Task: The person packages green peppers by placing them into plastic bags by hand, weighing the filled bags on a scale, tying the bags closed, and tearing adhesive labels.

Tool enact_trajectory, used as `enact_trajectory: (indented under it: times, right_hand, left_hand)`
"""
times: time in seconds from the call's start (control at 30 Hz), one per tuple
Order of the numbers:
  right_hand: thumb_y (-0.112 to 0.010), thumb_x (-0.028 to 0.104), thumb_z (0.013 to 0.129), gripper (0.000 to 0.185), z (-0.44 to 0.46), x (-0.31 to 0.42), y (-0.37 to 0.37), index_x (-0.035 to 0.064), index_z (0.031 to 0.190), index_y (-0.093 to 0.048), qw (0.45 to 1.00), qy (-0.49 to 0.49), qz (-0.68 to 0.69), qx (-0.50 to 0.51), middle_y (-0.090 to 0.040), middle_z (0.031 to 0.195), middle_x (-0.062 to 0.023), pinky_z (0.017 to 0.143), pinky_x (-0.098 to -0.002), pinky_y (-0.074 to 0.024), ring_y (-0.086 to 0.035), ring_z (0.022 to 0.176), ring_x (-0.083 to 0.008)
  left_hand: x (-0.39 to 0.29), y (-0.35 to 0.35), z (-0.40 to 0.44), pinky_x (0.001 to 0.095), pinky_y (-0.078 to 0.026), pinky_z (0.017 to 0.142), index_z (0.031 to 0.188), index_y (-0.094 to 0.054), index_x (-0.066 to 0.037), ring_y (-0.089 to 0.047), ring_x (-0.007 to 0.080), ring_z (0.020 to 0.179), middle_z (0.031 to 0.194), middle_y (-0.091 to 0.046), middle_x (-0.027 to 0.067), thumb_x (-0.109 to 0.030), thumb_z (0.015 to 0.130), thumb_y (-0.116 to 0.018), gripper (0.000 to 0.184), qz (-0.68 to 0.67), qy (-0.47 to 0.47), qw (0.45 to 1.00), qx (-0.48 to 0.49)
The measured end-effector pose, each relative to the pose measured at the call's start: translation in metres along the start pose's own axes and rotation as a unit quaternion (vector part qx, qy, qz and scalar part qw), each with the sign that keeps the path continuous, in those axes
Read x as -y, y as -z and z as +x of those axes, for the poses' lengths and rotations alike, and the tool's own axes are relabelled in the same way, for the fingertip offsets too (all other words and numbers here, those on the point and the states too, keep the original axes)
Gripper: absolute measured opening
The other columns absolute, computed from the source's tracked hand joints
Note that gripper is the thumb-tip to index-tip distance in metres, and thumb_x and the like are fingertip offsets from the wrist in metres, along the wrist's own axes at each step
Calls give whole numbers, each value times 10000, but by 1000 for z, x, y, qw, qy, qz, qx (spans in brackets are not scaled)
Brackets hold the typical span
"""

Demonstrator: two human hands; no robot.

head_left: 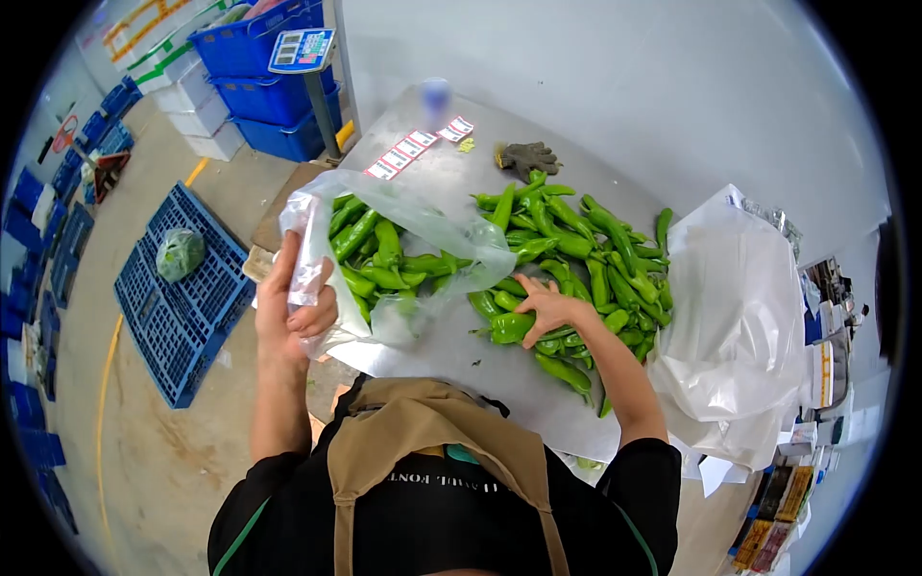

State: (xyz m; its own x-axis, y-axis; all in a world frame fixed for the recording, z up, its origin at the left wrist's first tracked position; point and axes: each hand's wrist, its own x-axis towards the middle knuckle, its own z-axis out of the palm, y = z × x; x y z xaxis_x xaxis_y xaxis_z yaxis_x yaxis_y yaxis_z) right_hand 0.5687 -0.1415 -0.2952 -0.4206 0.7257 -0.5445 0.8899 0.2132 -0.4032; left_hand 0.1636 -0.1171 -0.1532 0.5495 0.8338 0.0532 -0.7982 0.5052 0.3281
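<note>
A clear plastic bag (447, 216) with green peppers inside lies open on the metal table (461, 348), its mouth facing the loose pile. My left hand (293, 302) grips the bag at its left side, fingers wrapped round the gathered plastic. Right of the bag spreads a heap of long green peppers (624, 264). My right hand (555, 312) rests on the near left part of this heap, fingers spread over a pepper (509, 328). Whether its fingertips grip any pepper is unclear.
A grey glove (526, 158) and printed labels (403, 154) lie at the table's back. A large white plastic bag (735, 317) stands at the right. Left are a scale (303, 50), blue crates (279, 139) and a blue pallet (182, 298) on the floor.
</note>
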Motion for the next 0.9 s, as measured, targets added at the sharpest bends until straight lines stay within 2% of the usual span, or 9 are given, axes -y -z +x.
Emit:
enact_trajectory:
  times: [0.2, 0.23, 0.33, 0.37, 0.5, 0.6, 0.7, 0.8, 0.9]
  right_hand:
    - [-792, 493, 510, 718, 10, -3, 6, 80, 1080, -654, 997, 52, 50, -13, -175, 1467, -216, 1073, -539, -76, -228, 1327, -366]
    - [-805, 443, 521, 643, 7, 1, 6, 80, 1033, -668, 996, 54, 53, -42, -260, 1436, -210, 1047, -500, -191, -332, 1265, -350]
    - [-817, 328, 546, 562, 10, -17, 0, 63, 1017, -663, 969, 102, 204, -95, -331, 1386, -212, 995, -418, -306, -386, 1201, -346]
    - [-822, 280, 548, 589, 6, -25, -1, 34, 1051, -639, 959, 118, 207, -152, -499, 1244, -149, 931, -355, -378, -488, 1098, -268]
    - [-835, 266, 533, 674, -33, -26, 20, -27, 1091, -594, 901, 86, 380, -193, -610, 959, 1, 821, -257, -418, -524, 875, -108]
    - [-826, 207, 503, 745, -72, -50, 29, -21, 1162, -565, 888, 50, 414, -194, -604, 1076, -60, 877, -281, -400, -529, 956, -130]
    - [-816, 227, 430, 724, -93, -25, 39, 0, 1084, -607, 847, 175, 406, -296, -582, 1160, -109, 938, -311, -376, -541, 1043, -197]
    - [-813, 231, 403, 668, -86, 42, 75, 26, 1012, -634, 829, 382, 311, -265, -527, 1241, -178, 958, -350, -369, -544, 1077, -292]
    - [-803, 244, 403, 617, -51, 89, 91, 38, 962, -641, 855, 413, 255, -182, -448, 1312, -220, 961, -372, -374, -521, 1107, -345]
  left_hand:
    - [4, -1, 4, 207, -231, 252, 1164, -474, -51, -315, 77, 294, 641, -497, 89, -338, 997, -256, 398, -15, 17, 999, 30]
    - [3, 0, 3, 207, -232, 253, 1172, -470, -53, -318, 78, 297, 636, -492, 87, -337, 997, -256, 396, -18, 13, 999, 33]
    - [1, -2, -2, 207, -231, 256, 1186, -463, -58, -326, 80, 302, 628, -482, 80, -335, 998, -254, 395, -18, 0, 1000, 23]
    - [0, -4, -3, 207, -230, 257, 1190, -461, -60, -328, 80, 304, 625, -479, 78, -335, 998, -254, 395, -16, -3, 1000, 17]
    - [-1, -4, -4, 204, -224, 260, 1189, -466, -64, -331, 80, 306, 623, -478, 74, -334, 997, -259, 391, -11, -18, 1000, 16]
    - [-1, -5, -2, 204, -221, 258, 1192, -467, -69, -333, 80, 307, 631, -479, 75, -335, 996, -266, 387, 0, -18, 1000, 2]
    - [2, -10, 4, 206, -219, 254, 1198, -469, -83, -331, 81, 301, 672, -501, 83, -345, 993, -278, 384, -3, 1, 1000, -16]
    - [7, -12, 14, 208, -227, 252, 1142, -486, -51, -329, 86, 296, 607, -482, 70, -373, 990, -273, 415, -6, 42, 999, 25]
    - [14, -36, 10, 216, -209, 240, 1071, -509, -57, -316, 97, 276, 573, -475, 51, -407, 976, -308, 414, 30, 71, 997, 15]
